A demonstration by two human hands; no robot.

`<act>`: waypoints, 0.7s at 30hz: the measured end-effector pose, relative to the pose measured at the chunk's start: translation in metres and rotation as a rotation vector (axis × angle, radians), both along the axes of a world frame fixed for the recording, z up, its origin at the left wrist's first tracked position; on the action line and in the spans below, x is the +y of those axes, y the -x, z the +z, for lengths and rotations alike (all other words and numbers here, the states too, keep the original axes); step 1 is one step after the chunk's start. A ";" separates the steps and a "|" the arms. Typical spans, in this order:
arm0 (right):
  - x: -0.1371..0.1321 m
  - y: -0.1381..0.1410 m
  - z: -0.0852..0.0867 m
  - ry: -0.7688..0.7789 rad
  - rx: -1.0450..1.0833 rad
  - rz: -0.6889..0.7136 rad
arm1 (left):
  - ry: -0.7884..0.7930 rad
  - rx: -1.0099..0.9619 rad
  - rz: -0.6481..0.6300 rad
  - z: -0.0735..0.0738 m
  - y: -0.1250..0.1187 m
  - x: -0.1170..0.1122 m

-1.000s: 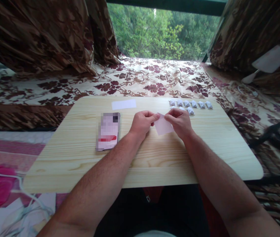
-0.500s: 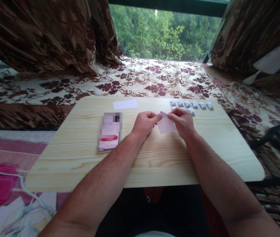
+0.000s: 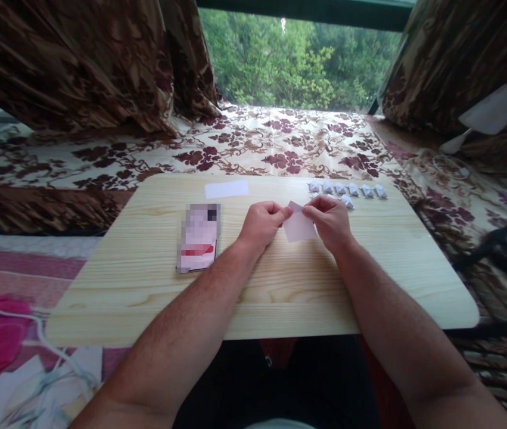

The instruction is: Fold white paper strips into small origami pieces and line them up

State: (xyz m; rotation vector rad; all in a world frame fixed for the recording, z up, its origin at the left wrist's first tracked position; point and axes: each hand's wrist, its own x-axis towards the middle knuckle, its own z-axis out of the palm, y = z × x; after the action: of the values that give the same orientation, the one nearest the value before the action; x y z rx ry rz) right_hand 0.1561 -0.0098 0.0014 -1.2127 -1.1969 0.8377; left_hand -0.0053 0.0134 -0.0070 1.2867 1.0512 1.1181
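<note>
A small white sheet of paper is held between my two hands above the middle of the table. My left hand pinches its upper left edge with thumb and fingers. On the other side, my right hand grips the upper right edge the same way. Just behind the right hand, several folded paper pieces stand in rows, and that hand partly covers the nearer row.
The pale wooden table carries a phone, blurred in the picture, left of my forearms. A white paper strip lies near the back edge. Beyond are a flowered cloth and a window. A black chair stands to the right.
The sheet has shifted very slightly to the left at its lower edge. Both hands keep their pinch in nearly the same place.
</note>
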 end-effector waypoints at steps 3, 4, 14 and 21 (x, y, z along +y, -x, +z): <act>0.000 0.000 0.001 0.001 0.004 -0.014 | -0.003 0.014 -0.021 0.001 0.000 0.000; 0.000 0.000 0.002 0.001 0.006 -0.018 | -0.004 0.018 -0.029 0.001 0.000 -0.001; 0.001 -0.003 0.003 -0.005 0.025 -0.044 | -0.032 0.066 -0.031 0.001 0.002 0.000; 0.001 -0.002 0.001 -0.007 0.002 -0.027 | -0.013 0.031 -0.003 -0.001 0.001 0.000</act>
State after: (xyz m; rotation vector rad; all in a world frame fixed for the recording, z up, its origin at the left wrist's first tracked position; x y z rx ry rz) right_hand 0.1577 -0.0083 0.0021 -1.2196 -1.1786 0.8138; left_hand -0.0061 0.0137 -0.0077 1.3191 1.0661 1.1072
